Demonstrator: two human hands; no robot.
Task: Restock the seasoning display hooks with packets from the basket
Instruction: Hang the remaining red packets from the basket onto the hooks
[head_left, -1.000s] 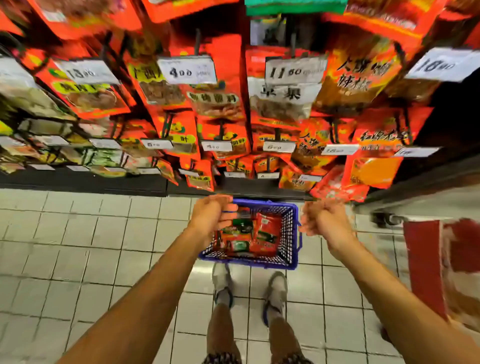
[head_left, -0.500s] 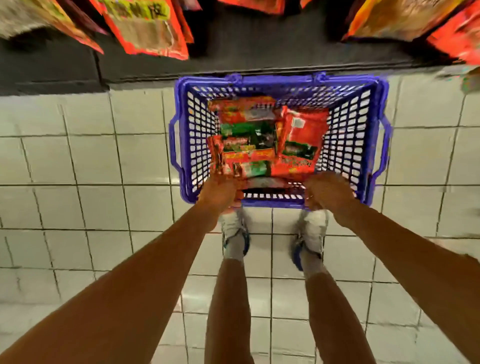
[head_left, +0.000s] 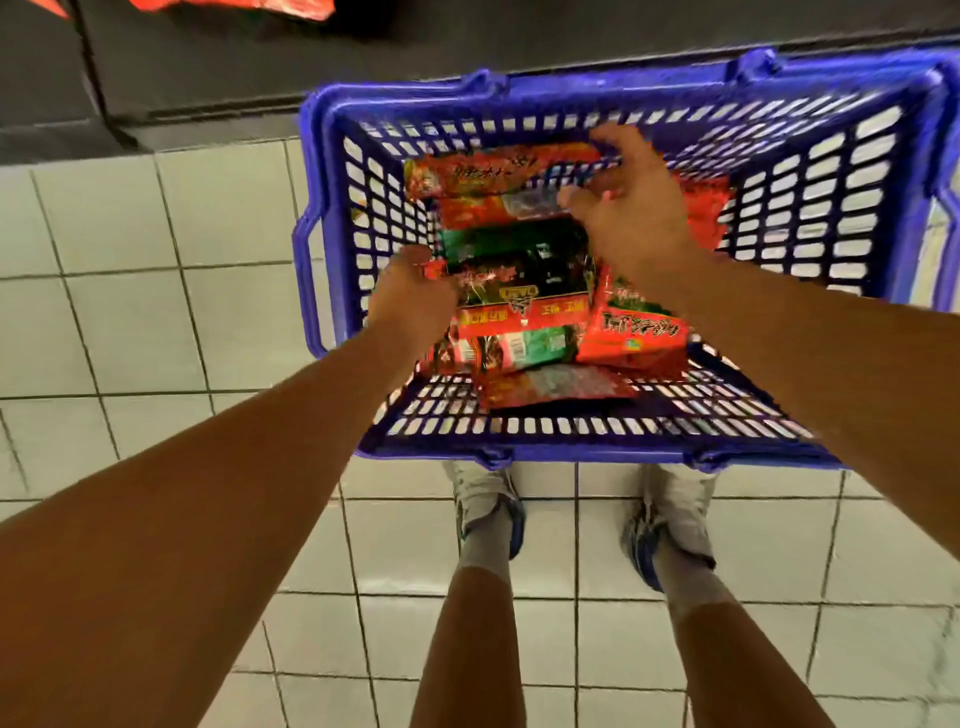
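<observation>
A blue plastic basket stands on the tiled floor and holds several seasoning packets. A green and red packet lies on top in the middle, with red packets behind it and another red packet to its right. My left hand is inside the basket and grips the left edge of the green and red packet. My right hand hovers over the far packets with fingers spread, holding nothing. No display hooks are in view.
The dark base of the display runs along the top, right behind the basket. The bottom edge of a hanging red packet shows at the top left. My shoes stand on the white tiles just before the basket.
My head has dropped from the hook display to the basket. Both hands went from the near rim into the basket; the left took a packet's edge and the right reached over the far packets.
</observation>
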